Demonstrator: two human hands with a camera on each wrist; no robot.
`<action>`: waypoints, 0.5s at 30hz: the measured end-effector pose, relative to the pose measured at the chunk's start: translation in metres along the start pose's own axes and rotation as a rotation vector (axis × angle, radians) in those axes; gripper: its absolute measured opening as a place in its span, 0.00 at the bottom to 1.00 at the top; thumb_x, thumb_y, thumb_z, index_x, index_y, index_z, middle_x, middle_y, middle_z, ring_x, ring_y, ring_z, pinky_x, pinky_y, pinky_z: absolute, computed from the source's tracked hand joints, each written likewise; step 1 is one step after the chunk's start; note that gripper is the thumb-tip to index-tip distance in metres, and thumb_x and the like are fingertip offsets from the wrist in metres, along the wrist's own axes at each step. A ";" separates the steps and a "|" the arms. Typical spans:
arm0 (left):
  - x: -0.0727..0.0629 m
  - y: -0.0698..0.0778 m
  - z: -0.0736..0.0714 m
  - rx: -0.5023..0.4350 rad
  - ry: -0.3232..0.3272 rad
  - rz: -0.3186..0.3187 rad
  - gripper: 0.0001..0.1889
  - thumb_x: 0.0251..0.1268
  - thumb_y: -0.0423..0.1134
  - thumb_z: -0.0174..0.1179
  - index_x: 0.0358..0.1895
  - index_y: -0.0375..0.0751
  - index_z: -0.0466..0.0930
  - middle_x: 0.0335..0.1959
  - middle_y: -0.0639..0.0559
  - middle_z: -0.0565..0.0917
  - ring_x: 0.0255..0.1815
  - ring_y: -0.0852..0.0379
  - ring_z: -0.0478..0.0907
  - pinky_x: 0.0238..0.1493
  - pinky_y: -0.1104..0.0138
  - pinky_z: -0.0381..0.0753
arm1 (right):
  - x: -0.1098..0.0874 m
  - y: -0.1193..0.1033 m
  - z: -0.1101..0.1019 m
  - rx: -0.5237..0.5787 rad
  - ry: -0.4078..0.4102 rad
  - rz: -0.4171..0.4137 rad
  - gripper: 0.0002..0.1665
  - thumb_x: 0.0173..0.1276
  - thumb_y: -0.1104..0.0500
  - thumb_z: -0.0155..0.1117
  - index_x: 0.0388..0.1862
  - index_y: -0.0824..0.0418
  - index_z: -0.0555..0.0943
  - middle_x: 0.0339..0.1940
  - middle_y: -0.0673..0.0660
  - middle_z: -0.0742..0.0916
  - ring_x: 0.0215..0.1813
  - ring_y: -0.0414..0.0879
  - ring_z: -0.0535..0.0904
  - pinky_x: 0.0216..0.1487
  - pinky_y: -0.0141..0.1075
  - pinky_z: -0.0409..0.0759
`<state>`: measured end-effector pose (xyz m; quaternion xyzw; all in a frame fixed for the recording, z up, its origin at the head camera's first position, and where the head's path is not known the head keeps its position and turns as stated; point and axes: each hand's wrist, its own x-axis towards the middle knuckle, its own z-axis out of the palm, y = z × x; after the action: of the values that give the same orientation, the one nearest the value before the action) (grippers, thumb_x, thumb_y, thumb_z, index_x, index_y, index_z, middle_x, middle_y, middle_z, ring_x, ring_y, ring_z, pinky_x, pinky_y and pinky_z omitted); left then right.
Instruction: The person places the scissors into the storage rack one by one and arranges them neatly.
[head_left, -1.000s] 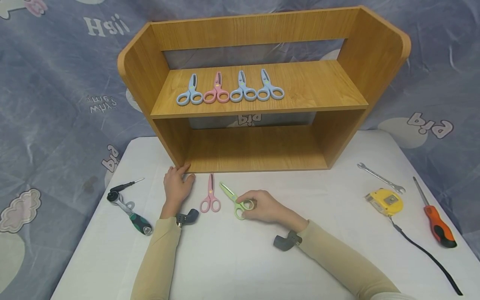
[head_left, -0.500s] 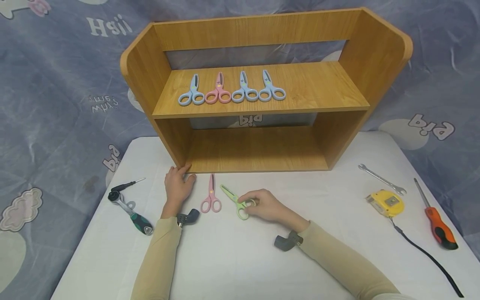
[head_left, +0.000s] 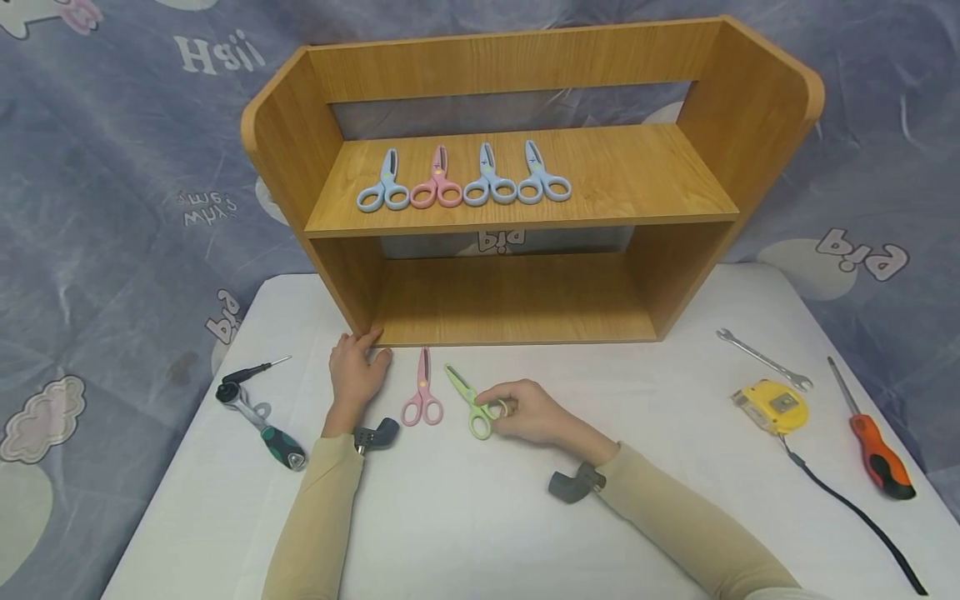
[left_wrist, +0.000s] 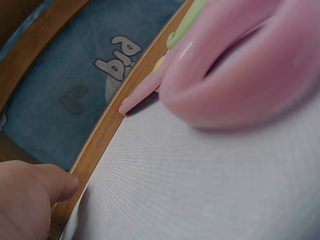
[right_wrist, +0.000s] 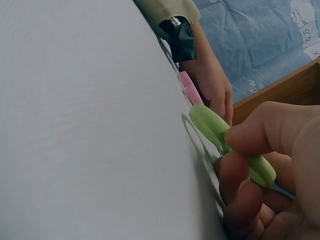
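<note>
My right hand (head_left: pixel 531 410) pinches the handle of the green scissors (head_left: pixel 461 386) between thumb and fingers. In the right wrist view the green handle (right_wrist: pixel 207 121) is held just off or at the white surface; I cannot tell which. To their left, the pink scissors (head_left: pixel 423 388) lie on the table, blades toward the shelf. My left hand (head_left: pixel 354 377) rests by the lower left front corner of the wooden shelf (head_left: pixel 510 300), its fingertips at the edge. On the upper board, three blue scissors (head_left: pixel 488 179) and one pink pair (head_left: pixel 438 183) lie in a row.
At the left lie a small black screwdriver (head_left: pixel 247 372) and a green-handled ratchet (head_left: pixel 279 443). A wrench (head_left: pixel 763 358), a yellow tape measure (head_left: pixel 772 404) with a black strap, and an orange screwdriver (head_left: pixel 876 450) lie at the right. A printed blue cloth (head_left: pixel 135 333) hangs behind.
The green scissors have turned slightly in my right hand, bringing the blades a little more upright toward the shelf. My left hand stays at the shelf corner.
</note>
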<state>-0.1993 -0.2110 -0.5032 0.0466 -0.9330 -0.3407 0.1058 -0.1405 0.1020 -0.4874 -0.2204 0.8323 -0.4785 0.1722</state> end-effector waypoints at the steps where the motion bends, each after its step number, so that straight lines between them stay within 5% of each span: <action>1: 0.000 0.000 0.000 0.001 0.000 0.000 0.26 0.68 0.41 0.57 0.68 0.39 0.77 0.69 0.31 0.75 0.81 0.28 0.55 0.80 0.35 0.45 | 0.000 0.000 0.000 -0.001 0.003 -0.002 0.24 0.56 0.69 0.66 0.53 0.59 0.87 0.10 0.42 0.68 0.17 0.37 0.61 0.23 0.27 0.63; 15: -0.001 -0.001 0.000 -0.006 0.011 0.020 0.25 0.67 0.40 0.58 0.67 0.38 0.78 0.67 0.30 0.76 0.79 0.26 0.56 0.79 0.34 0.46 | -0.002 -0.002 0.000 -0.008 0.005 -0.015 0.24 0.56 0.68 0.67 0.53 0.59 0.87 0.10 0.43 0.68 0.16 0.37 0.61 0.26 0.28 0.65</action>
<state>-0.1986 -0.2115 -0.5035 0.0387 -0.9318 -0.3424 0.1144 -0.1381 0.1025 -0.4848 -0.2262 0.8330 -0.4769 0.1658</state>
